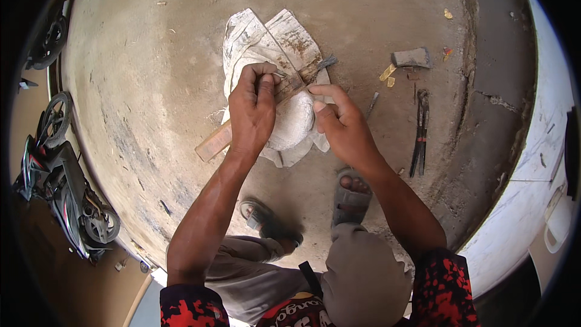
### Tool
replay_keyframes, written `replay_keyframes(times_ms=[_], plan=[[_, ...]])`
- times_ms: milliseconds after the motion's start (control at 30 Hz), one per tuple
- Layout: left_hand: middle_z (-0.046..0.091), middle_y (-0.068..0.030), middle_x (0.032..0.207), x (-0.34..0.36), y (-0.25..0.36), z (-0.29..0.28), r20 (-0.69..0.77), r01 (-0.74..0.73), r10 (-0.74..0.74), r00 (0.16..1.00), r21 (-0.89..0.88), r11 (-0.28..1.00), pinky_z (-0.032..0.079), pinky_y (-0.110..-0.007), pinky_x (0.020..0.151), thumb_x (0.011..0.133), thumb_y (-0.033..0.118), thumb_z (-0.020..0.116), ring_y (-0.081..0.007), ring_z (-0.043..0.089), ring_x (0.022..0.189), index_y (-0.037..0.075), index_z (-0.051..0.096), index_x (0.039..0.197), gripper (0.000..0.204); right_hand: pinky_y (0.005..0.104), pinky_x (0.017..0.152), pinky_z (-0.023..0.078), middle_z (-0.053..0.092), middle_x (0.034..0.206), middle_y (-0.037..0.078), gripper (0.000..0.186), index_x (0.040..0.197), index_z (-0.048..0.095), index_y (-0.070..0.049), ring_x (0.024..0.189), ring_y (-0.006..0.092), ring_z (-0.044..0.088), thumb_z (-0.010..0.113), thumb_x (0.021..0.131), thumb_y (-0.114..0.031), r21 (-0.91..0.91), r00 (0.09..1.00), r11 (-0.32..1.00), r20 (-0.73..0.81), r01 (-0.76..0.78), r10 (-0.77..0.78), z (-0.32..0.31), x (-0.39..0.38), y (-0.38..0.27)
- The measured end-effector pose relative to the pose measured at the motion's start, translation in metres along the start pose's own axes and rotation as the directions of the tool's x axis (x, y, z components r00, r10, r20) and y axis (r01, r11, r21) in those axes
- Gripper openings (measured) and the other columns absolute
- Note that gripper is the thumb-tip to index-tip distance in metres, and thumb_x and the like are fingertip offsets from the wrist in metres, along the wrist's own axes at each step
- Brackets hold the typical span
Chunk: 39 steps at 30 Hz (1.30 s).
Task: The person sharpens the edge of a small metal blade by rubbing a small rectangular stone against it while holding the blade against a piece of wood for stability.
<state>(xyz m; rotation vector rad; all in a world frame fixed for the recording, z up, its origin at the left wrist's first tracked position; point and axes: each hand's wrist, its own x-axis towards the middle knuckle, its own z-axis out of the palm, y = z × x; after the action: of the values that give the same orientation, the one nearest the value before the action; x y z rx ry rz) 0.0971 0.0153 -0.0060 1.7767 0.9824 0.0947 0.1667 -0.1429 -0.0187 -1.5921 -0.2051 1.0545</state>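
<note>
Bent over the work, my left hand is closed, thumb and fingers pinched at a brown wooden bar; whatever is between the fingertips is too small to name. Opposite it, my right hand has its fingers curled, the index fingertip at the bar's edge and the thumb just below. The bar slants under my left hand, with dark frayed strands at its far end. A thin straight rod crosses it. Below lie a white rounded bundle and a stained white sack.
On the concrete floor to the right lie long-handled pincers, a block-shaped metal tool head, yellow scraps and a slim metal tool. My sandalled foot is close by. A motorcycle stands at far left.
</note>
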Motion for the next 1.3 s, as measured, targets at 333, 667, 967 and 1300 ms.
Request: replay_keyframes(times_ms=[333,667,967,1300], plan=[[0.056,-0.0150,0.088,0.013,-0.005,-0.002,0.284,-0.592,0.520,0.805,0.350,0.726,0.041,-0.043,0.077,0.089,0.013,0.058,-0.0353,0.054,0.084,0.004,0.059,0.095,0.011,0.0286,0.056,0.044,0.060,0.072,0.006,0.023,0.109,0.056,-0.001,0.061,0.0107,0.053,0.056,0.092,-0.017,0.009,0.997,0.999,-0.065,-0.041,0.042,0.004,-0.014,0.005],[0.056,-0.0156,0.087,0.007,-0.004,0.014,0.217,-0.535,0.531,0.819,0.623,0.571,0.040,-0.046,0.075,0.094,0.025,0.051,-0.0353,0.056,0.085,0.005,0.054,0.089,0.021,0.0238,0.039,0.033,0.054,0.074,0.003,0.025,0.115,0.053,-0.003,0.046,0.0063,0.044,0.055,0.093,-0.016,0.004,0.961,0.970,-0.135,-0.244,0.242,0.010,-0.027,-0.045],[0.054,-0.0144,0.089,0.006,-0.010,0.009,0.371,-0.664,0.581,0.725,0.600,0.446,0.042,-0.044,0.074,0.092,0.023,0.052,-0.0324,0.056,0.086,0.006,0.052,0.087,0.018,0.0280,0.065,0.047,0.064,0.079,0.007,0.017,0.101,0.064,-0.003,0.068,0.0125,0.058,0.059,0.090,-0.015,-0.074,0.929,0.994,-0.368,-0.075,0.042,0.037,-0.039,0.000],[0.054,-0.0123,0.087,0.011,-0.009,0.013,0.368,-0.610,0.543,0.755,0.699,0.373,0.042,-0.042,0.073,0.092,0.024,0.050,-0.0296,0.057,0.086,0.007,0.051,0.086,0.018,0.0265,0.064,0.044,0.062,0.083,0.002,0.019,0.102,0.064,0.002,0.072,0.0078,0.053,0.058,0.090,-0.012,0.201,0.920,0.979,-0.389,0.044,0.039,0.047,-0.014,0.008]])
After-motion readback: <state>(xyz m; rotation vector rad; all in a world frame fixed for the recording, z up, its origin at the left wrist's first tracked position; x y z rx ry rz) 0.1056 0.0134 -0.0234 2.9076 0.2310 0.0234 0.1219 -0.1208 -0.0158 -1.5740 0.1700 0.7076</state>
